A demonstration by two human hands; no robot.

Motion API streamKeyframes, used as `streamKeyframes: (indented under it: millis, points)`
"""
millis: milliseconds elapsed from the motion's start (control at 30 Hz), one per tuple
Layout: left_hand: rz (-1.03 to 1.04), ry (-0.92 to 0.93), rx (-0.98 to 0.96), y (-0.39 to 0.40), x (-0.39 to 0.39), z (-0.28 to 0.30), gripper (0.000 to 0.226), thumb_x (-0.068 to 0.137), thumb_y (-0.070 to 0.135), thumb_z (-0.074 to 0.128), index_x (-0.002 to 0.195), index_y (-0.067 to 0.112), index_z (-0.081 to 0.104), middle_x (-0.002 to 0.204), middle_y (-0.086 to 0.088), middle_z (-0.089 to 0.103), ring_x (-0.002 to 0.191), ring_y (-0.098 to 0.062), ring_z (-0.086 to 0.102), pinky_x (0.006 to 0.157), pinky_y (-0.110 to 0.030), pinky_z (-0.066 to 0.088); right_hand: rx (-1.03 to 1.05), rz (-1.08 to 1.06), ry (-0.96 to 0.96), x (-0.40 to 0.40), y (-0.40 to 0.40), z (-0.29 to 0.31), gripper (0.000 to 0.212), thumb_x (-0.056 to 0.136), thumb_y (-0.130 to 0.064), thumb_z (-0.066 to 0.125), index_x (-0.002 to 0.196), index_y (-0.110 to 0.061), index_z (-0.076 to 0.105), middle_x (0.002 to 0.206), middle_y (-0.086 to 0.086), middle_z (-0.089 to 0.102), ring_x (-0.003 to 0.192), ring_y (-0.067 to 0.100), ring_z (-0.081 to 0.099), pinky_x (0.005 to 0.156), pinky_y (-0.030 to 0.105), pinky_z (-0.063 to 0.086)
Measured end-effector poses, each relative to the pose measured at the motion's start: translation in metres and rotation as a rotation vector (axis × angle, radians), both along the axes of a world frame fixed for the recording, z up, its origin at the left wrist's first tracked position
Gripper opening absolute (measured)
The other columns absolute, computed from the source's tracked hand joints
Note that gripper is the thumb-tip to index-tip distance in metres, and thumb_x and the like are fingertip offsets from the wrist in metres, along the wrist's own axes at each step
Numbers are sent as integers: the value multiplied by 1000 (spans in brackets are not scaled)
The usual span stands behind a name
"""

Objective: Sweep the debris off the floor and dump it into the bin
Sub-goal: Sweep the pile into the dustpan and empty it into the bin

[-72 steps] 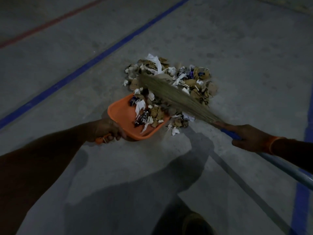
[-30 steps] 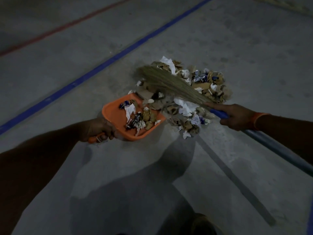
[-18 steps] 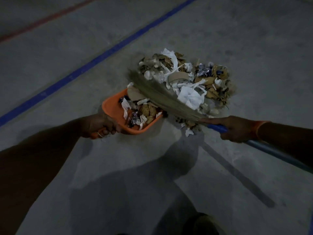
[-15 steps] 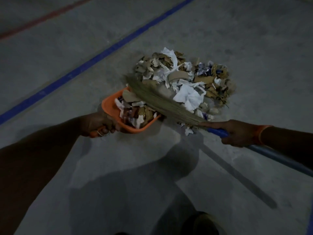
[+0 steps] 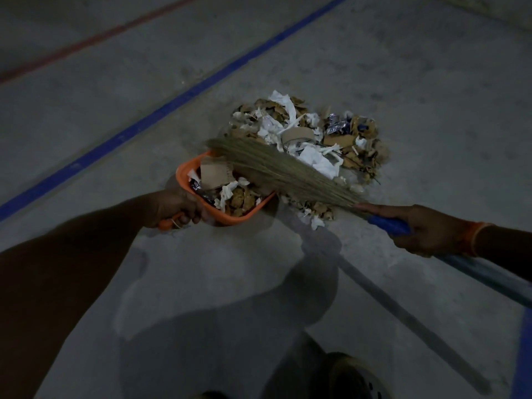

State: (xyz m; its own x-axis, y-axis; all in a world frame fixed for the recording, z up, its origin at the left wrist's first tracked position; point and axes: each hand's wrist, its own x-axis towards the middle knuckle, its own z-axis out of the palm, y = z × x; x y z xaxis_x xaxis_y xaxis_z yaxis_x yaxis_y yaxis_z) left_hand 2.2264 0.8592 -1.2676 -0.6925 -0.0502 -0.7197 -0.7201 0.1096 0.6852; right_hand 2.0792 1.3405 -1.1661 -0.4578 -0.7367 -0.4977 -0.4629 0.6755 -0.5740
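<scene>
Head view: left hand (image 5: 172, 207) grips the orange dustpan (image 5: 184, 175) handle; right hand (image 5: 426, 230) holds the broom (image 5: 276, 168) – bristles over the pan's mouth. Debris pile (image 5: 322, 133) just beyond – no readable writing.

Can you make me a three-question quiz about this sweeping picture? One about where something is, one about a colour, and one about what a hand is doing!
1. Where does the broom head lie?
A. Across the dustpan's mouth and the debris pile
B. Flat on the blue line
C. Inside a bin

2. What colour is the dustpan?
A. Green
B. Orange
C. White

3. What is the left hand doing?
A. Hanging loose and holding nothing
B. Picking up paper
C. Gripping the dustpan's handle

Answers:
1. A, the bristles stretch over the pan's open side and the debris pile.
2. B, its rim and wall are plainly orange.
3. C, its fingers curl round the handle, while the right hand holds the broom.
</scene>
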Motion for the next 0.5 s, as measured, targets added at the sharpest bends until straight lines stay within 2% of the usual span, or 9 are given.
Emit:
streamKeyframes:
  millis: [133, 300, 500]
  points:
    - [-24, 17, -12, -2, 3, 2, 27, 89, -10, 43, 86, -5, 69, 71, -16, 60, 38, -8, 43, 35, -15, 32, -41, -77, -4, 1, 7, 7, 88, 90, 6, 50, 139, -64, 28, 67, 7, 64, 43, 19, 51, 46, 26, 49]
    - [2, 28, -23, -9, 14, 10, 32, 89, -10, 42, 81, -2, 72, 67, -14, 62, 38, -8, 45, 34, -16, 33, -82, -129, -5, -1, 5, 16, 88, 91, 8, 50, 139, -62, 30, 67, 10, 60, 46, 23, 48, 46, 33, 49]
    - [38, 72, -47, -16, 26, 25, 27, 89, -9, 43, 87, -5, 69, 69, -13, 61, 37, -7, 43, 36, -15, 33, -97, -178, 6, -2, -3, 23, 82, 93, 4, 52, 141, -59, 31, 64, 3, 59, 47, 20, 49, 47, 30, 49]
